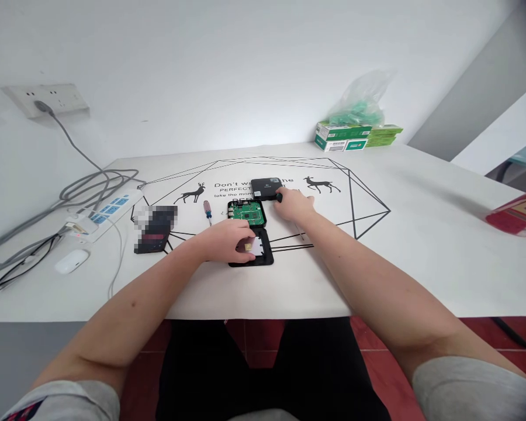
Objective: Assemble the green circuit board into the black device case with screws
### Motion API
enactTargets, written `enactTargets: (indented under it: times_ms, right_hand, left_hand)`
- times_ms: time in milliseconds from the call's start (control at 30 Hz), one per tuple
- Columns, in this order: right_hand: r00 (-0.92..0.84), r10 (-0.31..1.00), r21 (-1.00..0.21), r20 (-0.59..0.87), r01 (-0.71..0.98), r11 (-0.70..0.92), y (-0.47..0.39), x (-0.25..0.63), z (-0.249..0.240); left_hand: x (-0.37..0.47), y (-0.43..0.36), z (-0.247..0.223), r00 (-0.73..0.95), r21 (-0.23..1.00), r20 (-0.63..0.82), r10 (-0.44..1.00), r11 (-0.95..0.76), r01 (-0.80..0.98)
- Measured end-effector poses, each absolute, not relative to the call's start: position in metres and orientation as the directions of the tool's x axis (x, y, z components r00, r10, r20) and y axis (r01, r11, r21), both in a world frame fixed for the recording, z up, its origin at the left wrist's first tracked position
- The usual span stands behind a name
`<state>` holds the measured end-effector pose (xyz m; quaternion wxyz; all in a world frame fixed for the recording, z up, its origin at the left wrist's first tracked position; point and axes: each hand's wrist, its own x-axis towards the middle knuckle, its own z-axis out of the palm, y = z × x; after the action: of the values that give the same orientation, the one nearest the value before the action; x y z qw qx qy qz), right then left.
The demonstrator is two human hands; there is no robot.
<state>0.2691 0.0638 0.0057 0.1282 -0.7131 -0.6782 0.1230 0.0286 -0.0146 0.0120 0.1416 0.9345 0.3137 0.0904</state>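
Observation:
My left hand [230,241] reaches over a black plastic casing half [267,257] lying on the table. Its thumb and fingers curl round a whitish plate [258,247] with a small yellowish patch, inside that casing. Just beyond lies the other black casing, holding a green circuit board [252,215]. My right hand [294,203] is closed beside a black square box [265,187] with a label. A dark rounded handle end shows at its fingertips and a thin shaft below the palm, like a screwdriver [279,197]. Most of that tool is hidden by the hand.
Left of the board lies a red-and-blue screwdriver [207,209], then a dark, partly pixelated flat device [155,231]. Further left are a power strip [114,209], grey cables, glasses and a white earbud case [72,261]. Green boxes [344,134] stand at the back right; a red box [519,215] sits far right.

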Motion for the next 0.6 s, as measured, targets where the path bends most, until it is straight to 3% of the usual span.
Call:
enactTargets:
  times_ms: [200,267,367,467,533,600]
  right_hand:
    - [0.131,0.990,-0.625,0.057,0.778,-0.067,0.074,0.280,-0.001]
    - [0.179,0.982,-0.681,0.063,0.727,-0.089,0.079,0.285,-0.003]
    - [0.272,0.962,-0.779,0.040,0.611,-0.140,0.086,0.291,-0.007]
    - [0.351,0.936,-0.852,0.013,0.494,-0.173,0.093,0.296,-0.011]
    - [0.392,0.920,-0.879,0.022,0.446,-0.170,0.097,0.298,-0.014]
    - [0.419,0.906,-0.892,0.050,0.426,-0.148,0.102,0.300,-0.017]
  left_hand:
    - [0.033,-0.018,0.010,0.778,0.347,0.207,0.594,-0.788,0.509]
    - [0.033,-0.019,0.012,0.741,0.428,0.255,0.621,-0.760,0.490]
    - [0.032,-0.014,0.013,0.584,0.677,0.318,0.747,-0.610,0.412]
    - [0.028,-0.001,0.011,0.317,0.947,0.222,0.922,-0.282,0.156]
    - [0.024,0.008,0.010,0.192,0.989,0.145,0.971,-0.139,-0.041]
    - [0.018,0.015,0.011,0.138,0.972,0.137,0.981,-0.106,-0.211]
